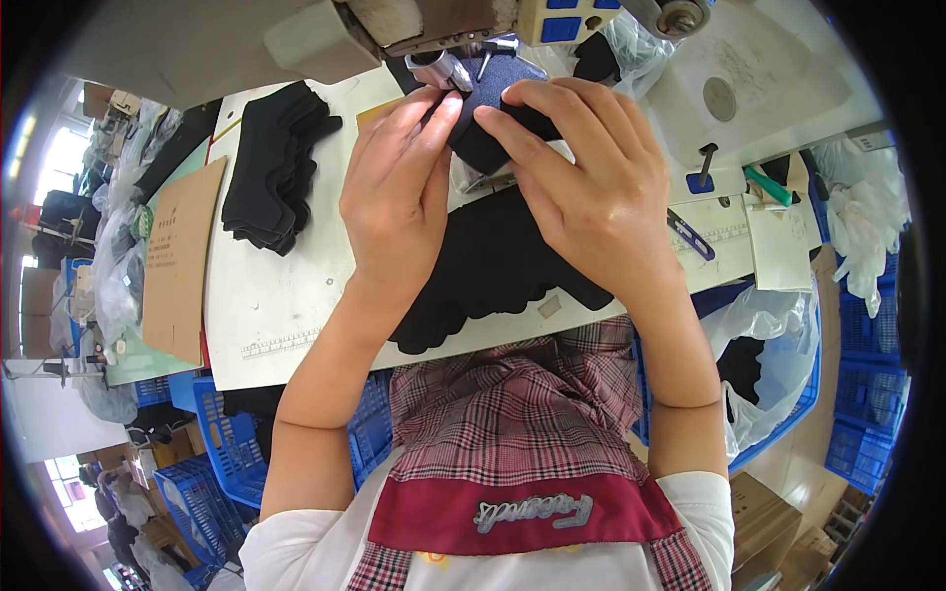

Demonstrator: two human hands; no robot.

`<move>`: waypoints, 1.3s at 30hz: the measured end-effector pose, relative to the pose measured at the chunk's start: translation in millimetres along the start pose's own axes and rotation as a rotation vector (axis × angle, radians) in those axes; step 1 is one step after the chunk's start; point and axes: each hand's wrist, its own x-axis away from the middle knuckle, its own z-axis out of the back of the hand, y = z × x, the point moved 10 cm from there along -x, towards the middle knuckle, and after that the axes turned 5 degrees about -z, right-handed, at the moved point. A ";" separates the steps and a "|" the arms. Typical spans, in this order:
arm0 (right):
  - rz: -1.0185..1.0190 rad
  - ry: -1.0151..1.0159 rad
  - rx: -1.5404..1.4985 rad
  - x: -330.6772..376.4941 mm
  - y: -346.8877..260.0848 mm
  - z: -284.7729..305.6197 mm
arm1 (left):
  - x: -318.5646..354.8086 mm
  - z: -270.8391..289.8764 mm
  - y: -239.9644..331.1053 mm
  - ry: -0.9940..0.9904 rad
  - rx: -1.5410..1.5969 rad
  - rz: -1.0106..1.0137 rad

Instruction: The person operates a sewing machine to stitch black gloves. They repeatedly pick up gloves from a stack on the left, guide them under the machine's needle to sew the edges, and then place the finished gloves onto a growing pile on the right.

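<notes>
At a sewing machine (440, 71), both my hands are on a small dark fabric piece (483, 148) with a blue-grey upper face, close by the metal parts of the machine head. My left hand (396, 192) pinches its left edge, thumb and forefinger close together. From the right, my right hand (603, 172) grips it with thumb and forefinger, the other fingers curled above. The needle point is hidden by the metal parts and my fingers. Under my wrists, black cut fabric pieces (493, 261) with wavy edges lie on the white table (286, 305).
A stack of black cut pieces (276, 163) lies left on the table, beside a cardboard sheet (182, 261). At right are purple thread snips (692, 236) and a green-handled tool (769, 185). A blue crate (229, 433) stands below left; a plastic-lined bin (778, 335) stands right.
</notes>
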 end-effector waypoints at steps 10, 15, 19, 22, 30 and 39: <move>0.049 0.108 0.004 2.6 9.3 -0.6 | -3.3 4.3 -2.6 0.029 -0.091 -0.097; 0.003 0.094 0.037 2.4 0.6 2.0 | -2.2 5.0 6.0 0.097 -0.229 -0.174; 0.023 0.146 0.054 7.0 0.0 0.1 | -5.0 5.7 9.8 0.104 -0.264 -0.169; 0.024 0.173 0.063 7.0 2.4 0.6 | -6.8 3.3 8.3 0.095 -0.278 -0.164; 0.005 0.273 0.024 5.6 9.9 -0.4 | -9.5 -1.1 0.0 0.092 -0.271 -0.172; 0.008 0.287 -0.013 1.4 20.2 -10.3 | -13.2 -6.7 -19.1 0.093 -0.267 -0.094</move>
